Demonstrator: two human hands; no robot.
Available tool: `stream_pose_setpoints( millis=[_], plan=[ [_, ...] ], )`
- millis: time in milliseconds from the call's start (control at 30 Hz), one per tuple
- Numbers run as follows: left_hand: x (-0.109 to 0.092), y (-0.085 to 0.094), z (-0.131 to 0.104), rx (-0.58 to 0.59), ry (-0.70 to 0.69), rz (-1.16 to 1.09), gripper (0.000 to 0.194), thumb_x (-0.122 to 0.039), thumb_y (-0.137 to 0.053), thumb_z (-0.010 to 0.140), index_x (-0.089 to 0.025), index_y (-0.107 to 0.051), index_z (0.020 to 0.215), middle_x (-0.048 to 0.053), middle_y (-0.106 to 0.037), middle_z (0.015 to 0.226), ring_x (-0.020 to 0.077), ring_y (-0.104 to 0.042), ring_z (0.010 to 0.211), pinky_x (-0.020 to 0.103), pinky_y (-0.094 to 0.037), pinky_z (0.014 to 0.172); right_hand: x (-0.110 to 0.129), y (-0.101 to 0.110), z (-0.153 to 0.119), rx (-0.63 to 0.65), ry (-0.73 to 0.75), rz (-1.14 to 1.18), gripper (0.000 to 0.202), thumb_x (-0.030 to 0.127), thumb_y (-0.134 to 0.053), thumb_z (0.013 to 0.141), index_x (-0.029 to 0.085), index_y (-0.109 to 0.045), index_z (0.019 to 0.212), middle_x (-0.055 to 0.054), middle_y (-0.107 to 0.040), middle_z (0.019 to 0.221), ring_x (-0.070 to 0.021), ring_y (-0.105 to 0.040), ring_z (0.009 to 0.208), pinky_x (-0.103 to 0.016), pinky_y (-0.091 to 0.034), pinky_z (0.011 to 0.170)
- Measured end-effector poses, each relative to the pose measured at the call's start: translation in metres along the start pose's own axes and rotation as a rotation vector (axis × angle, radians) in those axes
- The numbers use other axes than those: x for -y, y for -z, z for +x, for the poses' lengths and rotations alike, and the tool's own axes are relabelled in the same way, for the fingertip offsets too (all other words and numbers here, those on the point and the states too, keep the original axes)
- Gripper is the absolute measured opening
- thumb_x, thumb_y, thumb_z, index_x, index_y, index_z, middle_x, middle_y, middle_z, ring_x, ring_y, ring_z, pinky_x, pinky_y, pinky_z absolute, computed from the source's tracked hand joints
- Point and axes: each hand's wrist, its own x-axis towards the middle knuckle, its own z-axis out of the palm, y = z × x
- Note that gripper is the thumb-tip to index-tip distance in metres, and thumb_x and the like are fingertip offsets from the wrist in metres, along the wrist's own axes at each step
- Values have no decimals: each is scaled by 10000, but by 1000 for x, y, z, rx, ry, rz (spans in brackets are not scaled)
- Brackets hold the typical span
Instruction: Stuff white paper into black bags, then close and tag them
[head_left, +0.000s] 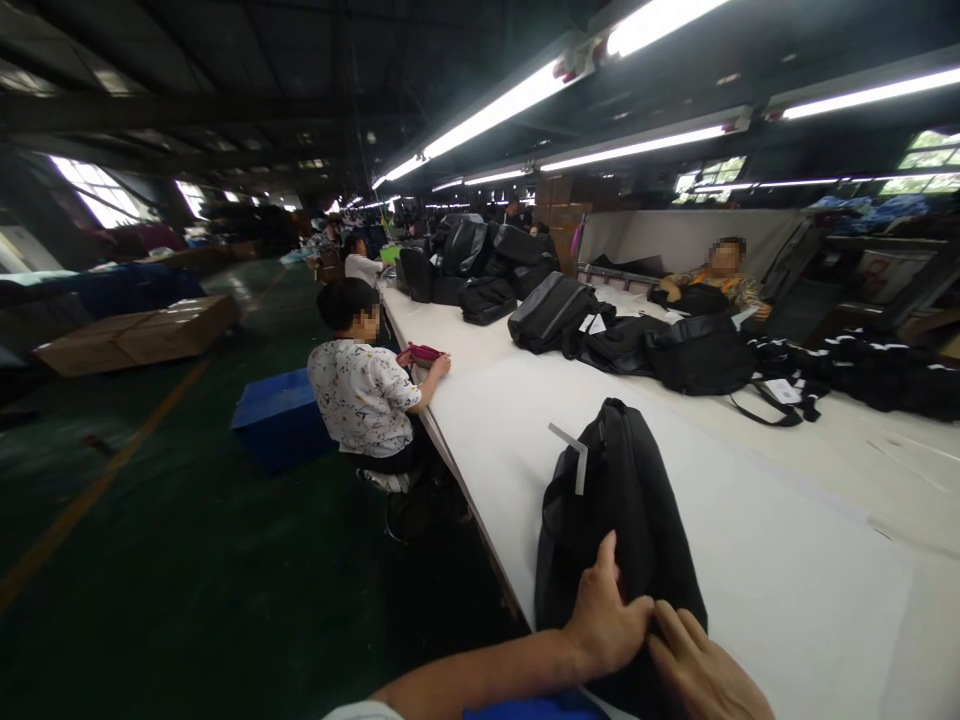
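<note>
Touching the near black bag (646, 500) on the white table (787, 560) with left hand (606, 620), thumb and forefinger apart, and right hand (701, 660), fingers bunched. Cannot tell if clamped on it. Cut off below at the bag's near end. Blocked in far view by piled bags (465, 250). Cannot make out the seated person's (360, 390) pinkish item (424, 352), left.

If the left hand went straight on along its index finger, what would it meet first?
Most likely more of the black bag; the left hand seems to touch it, though depth is unclear.
</note>
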Motion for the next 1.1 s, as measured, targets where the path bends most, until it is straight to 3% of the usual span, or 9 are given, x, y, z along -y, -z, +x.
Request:
stream_pose_setpoints(
  millis=[200, 300, 367, 467, 567, 633, 767, 900, 1100],
  plan=[
    [4, 7, 6, 32, -4, -237, 903, -203, -656, 684, -151, -292, 1509, 69, -678, 1003, 185, -624, 859, 296, -503, 786, -4, -5, 1, 5, 79, -53, 371, -50, -405, 768, 176, -529, 1035, -54, -646, 950, -144, -622, 626, -257, -469, 519],
    [-2, 12, 3, 53, 49, -316, 931, -188, -664, 658, -162, -285, 1508, 49, -672, 935, 113, -577, 633, 238, -467, 592, -3, 1, 6, 9, 97, -42, 353, -56, -384, 749, 200, -505, 959, 5, -600, 768, -134, -572, 496, -291, -363, 446],
    [-7, 16, 2, 80, 106, -345, 942, -193, -660, 660, -195, -264, 1515, 13, -651, 871, 50, -459, 452, 205, -369, 448, -5, 4, 8, 36, 118, -30, 315, -50, -381, 757, 215, -483, 892, 30, -548, 692, -132, -538, 449, -309, -302, 428],
    [-13, 22, 3, 153, 103, -375, 865, -198, -647, 672, -247, -340, 1480, -20, -628, 839, 13, -355, 365, 187, -262, 365, -14, 2, 6, 24, 146, -16, 281, -24, -372, 816, 205, -495, 922, 36, -523, 682, -124, -506, 432, -309, -268, 431],
    [-18, 26, 9, 255, -10, -396, 703, -180, -641, 679, -208, -500, 1367, 1, -657, 861, 34, -446, 454, 180, -332, 422, -19, 6, 2, -16, 112, 14, 272, 7, -329, 901, 177, -517, 999, 30, -528, 699, -112, -487, 445, -289, -265, 442],
    [-20, 27, 13, 306, -85, -388, 633, -150, -643, 672, -166, -562, 1299, 28, -684, 894, 82, -566, 614, 195, -428, 548, -20, 18, 2, -15, 28, 42, 252, 60, -314, 967, 183, -534, 954, 32, -523, 687, -106, -469, 450, -281, -256, 453],
    [-24, 23, 20, 457, -105, -297, 659, -155, -660, 696, -140, -518, 1340, 62, -696, 1002, 177, -643, 892, 274, -498, 766, -29, 52, 21, -7, -181, 56, 291, 231, -354, 1039, 197, -580, 858, 20, -552, 683, -113, -501, 529, -265, -282, 523],
    [-33, 18, 23, 613, -180, -96, 610, -160, -613, 748, -148, -492, 1346, 49, -677, 1007, 164, -626, 871, 244, -474, 708, -70, 64, 55, -2, -459, 83, 238, 312, -445, 1009, 212, -625, 889, 1, -645, 817, -132, -585, 673, -243, -348, 608],
    [-61, 26, 11, 765, -324, 260, 501, -110, -541, 721, -175, -599, 1215, -24, -626, 808, 106, -514, 650, 201, -386, 560, -175, 38, 99, -24, -721, -52, 174, 323, -507, 962, 234, -656, 984, -18, -692, 1005, -184, -613, 901, -261, -383, 738]
  ],
)
